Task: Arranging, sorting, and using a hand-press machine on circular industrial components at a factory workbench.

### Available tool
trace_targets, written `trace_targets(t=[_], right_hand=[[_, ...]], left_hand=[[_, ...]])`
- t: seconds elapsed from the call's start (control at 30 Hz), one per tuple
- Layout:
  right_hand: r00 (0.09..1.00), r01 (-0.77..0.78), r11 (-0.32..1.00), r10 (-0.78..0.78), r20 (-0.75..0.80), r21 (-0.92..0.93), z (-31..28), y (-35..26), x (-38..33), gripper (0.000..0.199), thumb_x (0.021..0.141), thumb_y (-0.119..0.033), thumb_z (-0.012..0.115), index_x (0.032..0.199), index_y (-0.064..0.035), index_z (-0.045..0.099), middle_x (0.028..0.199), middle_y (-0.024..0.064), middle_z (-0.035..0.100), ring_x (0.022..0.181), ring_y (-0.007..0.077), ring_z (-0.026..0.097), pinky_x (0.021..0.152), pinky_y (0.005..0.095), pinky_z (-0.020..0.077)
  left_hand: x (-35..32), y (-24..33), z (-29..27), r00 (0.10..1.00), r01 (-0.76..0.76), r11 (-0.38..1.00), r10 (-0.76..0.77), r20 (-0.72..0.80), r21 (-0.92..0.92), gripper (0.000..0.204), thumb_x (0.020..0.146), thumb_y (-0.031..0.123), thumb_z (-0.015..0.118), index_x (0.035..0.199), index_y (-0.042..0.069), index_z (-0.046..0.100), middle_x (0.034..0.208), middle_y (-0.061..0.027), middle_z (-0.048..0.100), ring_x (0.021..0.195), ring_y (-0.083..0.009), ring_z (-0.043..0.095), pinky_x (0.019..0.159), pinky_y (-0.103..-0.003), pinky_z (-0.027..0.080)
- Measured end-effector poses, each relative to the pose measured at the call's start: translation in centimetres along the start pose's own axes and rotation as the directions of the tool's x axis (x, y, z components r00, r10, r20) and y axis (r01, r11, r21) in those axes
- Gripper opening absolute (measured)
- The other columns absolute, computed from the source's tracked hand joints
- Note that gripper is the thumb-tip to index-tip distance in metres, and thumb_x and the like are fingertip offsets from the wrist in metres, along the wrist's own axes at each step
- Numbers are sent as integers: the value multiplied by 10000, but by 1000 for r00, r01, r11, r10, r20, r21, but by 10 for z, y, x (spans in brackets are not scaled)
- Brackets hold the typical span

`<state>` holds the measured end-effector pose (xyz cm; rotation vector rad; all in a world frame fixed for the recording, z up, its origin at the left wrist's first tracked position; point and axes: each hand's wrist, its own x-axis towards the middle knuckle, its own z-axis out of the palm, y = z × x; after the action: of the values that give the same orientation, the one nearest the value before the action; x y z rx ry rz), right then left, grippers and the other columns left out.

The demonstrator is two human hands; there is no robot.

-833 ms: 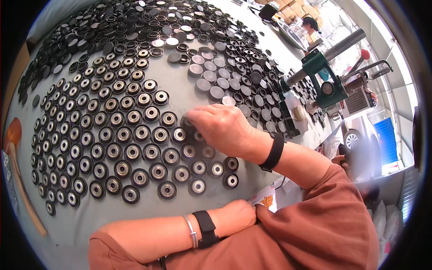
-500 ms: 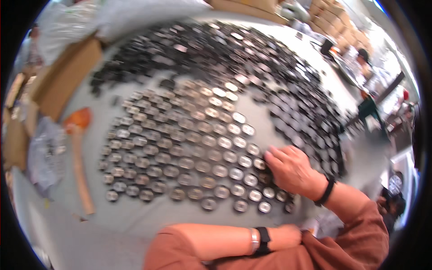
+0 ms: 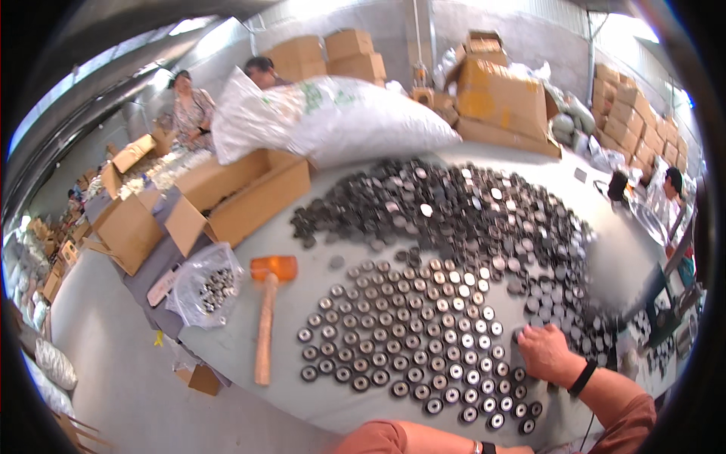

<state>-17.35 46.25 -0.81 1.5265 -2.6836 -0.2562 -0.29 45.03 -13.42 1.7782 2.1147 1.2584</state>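
Note:
My right hand (image 3: 546, 354), with a black wristband, is at the right edge of a field of small round parts (image 3: 435, 329). These are black rings with silvery centres, spread in loose rows. Its fingers are curled down and pressed together, and a dark piece shows by the fingertips; what they hold is hidden. Along the lower edge lies my left forearm, and only a sliver of my left hand (image 3: 516, 450) shows past its wristband, fingers out of view. A heap of dark discs (image 3: 423, 200) curves behind the rows and down the right side.
An orange-headed mallet (image 3: 265, 325) lies left of the rows, beside a clear bag (image 3: 208, 291) of small metal parts. Open cardboard boxes (image 3: 261, 200) and a large white sack (image 3: 340, 117) stand beyond. A green machine (image 3: 662, 306) is at the right. Other people are farther back.
The view has tilted up, bringing the room's far side into sight and pushing my left arm almost out of the lower edge. My right hand stays by the right edge of the rows.

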Motion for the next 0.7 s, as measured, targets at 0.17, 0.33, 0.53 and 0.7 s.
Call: trace_targets(t=[0.17,0.33,0.53,0.7], right_hand=[[1000,12,1000,-11,-22,17,7,13,-9,356,783,-192,529,1082,0,552,1133,152,570,1081,230,539,856,392,372],[1000,10,1000,-10,24,24,4,15,-6,391,799,-218,536,1125,-4,528,1183,163,546,1106,234,523,866,426,359],[997,71,994,-74,-36,-85,11,11,-8,387,818,-254,517,1112,-2,517,1141,146,555,1049,231,549,843,436,356],[999,36,996,-35,5,-82,6,5,-11,312,794,-250,544,1009,-24,528,984,104,559,935,229,562,791,437,368]], left_hand=[[11,-6,0,1000,16,998,-17,-23,-64,255,729,229,541,648,-7,590,657,-239,568,598,-402,549,512,-455,407],[10,-15,4,1000,-13,1000,13,-19,-24,253,755,228,524,691,-6,596,662,-238,570,616,-399,557,520,-452,415],[6,1,-1,998,45,980,-52,-31,-196,246,775,225,511,731,-1,601,712,-221,589,645,-380,575,545,-442,431],[2,15,-17,998,60,983,-54,37,-174,252,780,234,512,745,4,609,722,-205,604,664,-370,588,562,-433,451]])
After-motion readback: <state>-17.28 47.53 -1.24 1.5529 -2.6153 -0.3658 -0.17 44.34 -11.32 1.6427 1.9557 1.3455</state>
